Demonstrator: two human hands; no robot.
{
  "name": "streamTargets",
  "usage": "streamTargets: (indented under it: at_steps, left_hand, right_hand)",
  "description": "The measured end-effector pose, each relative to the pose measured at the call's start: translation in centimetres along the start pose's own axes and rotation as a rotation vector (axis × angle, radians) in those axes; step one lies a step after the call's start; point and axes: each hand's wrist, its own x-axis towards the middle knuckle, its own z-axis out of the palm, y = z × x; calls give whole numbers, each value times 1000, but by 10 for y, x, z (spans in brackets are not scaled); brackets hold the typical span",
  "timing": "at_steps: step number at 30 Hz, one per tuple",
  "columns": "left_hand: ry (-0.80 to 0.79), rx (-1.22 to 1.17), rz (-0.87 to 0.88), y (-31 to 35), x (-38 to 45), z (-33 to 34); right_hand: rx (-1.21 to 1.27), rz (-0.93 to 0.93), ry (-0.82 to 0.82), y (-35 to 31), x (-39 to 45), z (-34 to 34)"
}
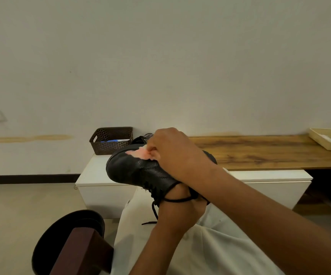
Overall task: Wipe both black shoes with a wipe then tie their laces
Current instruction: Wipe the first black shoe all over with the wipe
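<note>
Chair arm: dark reddish-brown wooden chair arm [77, 253] at the bottom left, with a round black seat [61, 233] behind it.
Lap: pale trousers [200, 251] fill the lower middle; both forearms cross above them.
Left hand: left hand [180, 203] comes up from below and is tucked into or under the opening of the shoe, holding it off the lap. Its fingers are hidden by the shoe, so how far they curl cannot be told.
Held shoe: black shoe [136, 169] is raised and tilted, toe pointing left, in front of the white cabinet [101, 181].
Laces: black laces [160, 197] hang loose and untied; one strand runs across the left wrist and an end dangles over the trousers.
Right hand: right hand [176, 153] reaches in from the right, fingers closed on the wipe, pressing it against the upper side of the shoe near the toe.
Wipe: crumpled pink wipe [140, 152], pinched under the right fingertips, touching the leather.
Second shoe: other black shoe [139, 139] sits on the cabinet behind the hands, mostly hidden, just beside the brown basket [111, 140].
Further off: cream tray [329, 138] on the wooden counter [269, 153] at the right.
</note>
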Motion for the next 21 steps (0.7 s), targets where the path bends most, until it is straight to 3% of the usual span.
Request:
streamTargets:
  at_steps: [4, 7, 11, 17, 21]
  left_hand:
    - [131, -70, 34, 1, 5, 2]
    - [94, -211, 47, 5, 7, -16]
    - [1, -648, -417, 12, 7, -32]
    - [283, -987, -530, 18, 18, -55]
    - [316, -1589, -850, 13, 29, -58]
  right_hand:
    - [60, 92, 37, 30, -36, -10]
    - [127, 128, 276, 54, -72, -4]
    - [252, 153, 534, 61, -119, 12]
    - [406, 211, 789, 45, -132, 26]
    - [438, 183, 807, 43, -128, 33]
